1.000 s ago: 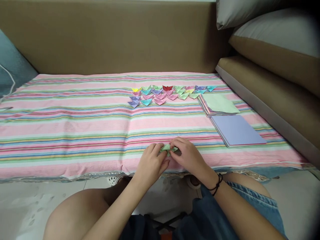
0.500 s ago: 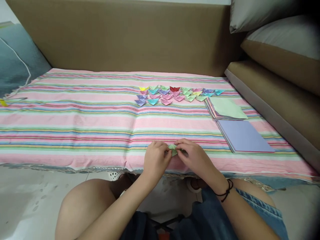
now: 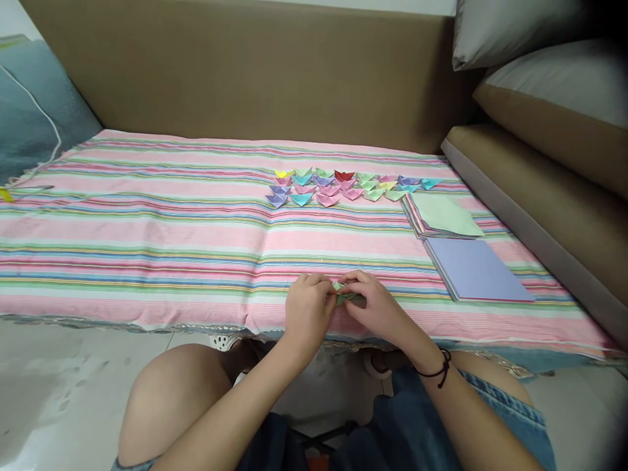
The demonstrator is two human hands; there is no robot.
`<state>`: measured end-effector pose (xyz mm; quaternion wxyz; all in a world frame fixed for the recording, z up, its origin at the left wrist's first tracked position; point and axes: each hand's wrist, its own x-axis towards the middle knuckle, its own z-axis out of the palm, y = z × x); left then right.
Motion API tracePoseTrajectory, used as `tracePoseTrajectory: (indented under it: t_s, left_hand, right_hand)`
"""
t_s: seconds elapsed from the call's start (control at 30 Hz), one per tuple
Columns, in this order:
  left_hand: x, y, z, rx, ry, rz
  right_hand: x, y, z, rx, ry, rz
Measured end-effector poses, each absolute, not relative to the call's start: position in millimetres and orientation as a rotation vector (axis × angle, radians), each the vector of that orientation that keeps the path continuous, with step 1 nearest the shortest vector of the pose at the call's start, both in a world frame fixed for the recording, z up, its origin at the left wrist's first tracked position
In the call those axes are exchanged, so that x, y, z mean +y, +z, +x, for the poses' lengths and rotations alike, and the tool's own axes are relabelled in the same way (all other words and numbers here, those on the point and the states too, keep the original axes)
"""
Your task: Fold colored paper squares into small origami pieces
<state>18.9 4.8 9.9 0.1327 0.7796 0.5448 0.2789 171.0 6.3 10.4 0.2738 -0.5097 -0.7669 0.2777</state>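
Paper (image 3: 339, 299), pale green and folded small, sits over the near part of a pink fabric cloth with multicoloured stripes (image 3: 196, 229), slightly right of the middle. The bare left hand (image 3: 308, 311) pinches its left end between thumb and fingers; the bare right hand (image 3: 377, 307), with a thin black cord bracelet (image 3: 444, 376) at its wrist, pinches the right end. The hands are close together, their fingertips hiding much of the fold; whether it touches the cloth, I cannot tell.

Farther off, small pointed folded-paper boats in several colours (image 3: 352, 194) stand in close rows, a dark red one (image 3: 344, 176) in the far row. To their right and nearer lies a stack of square sheets topped in pale green (image 3: 449, 214), and just nearer, a neater stack topped in lavender (image 3: 478, 269).
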Motion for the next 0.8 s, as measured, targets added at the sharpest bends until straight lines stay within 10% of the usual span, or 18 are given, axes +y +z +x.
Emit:
tracePoseTrajectory:
  t_s: [0.8]
  left_hand:
    - [7.5, 8.3, 20.0, 1.473, 0.793, 2.197]
  right_hand:
    - [6.0, 13.7, 162.5, -2.066, 0.546, -1.422]
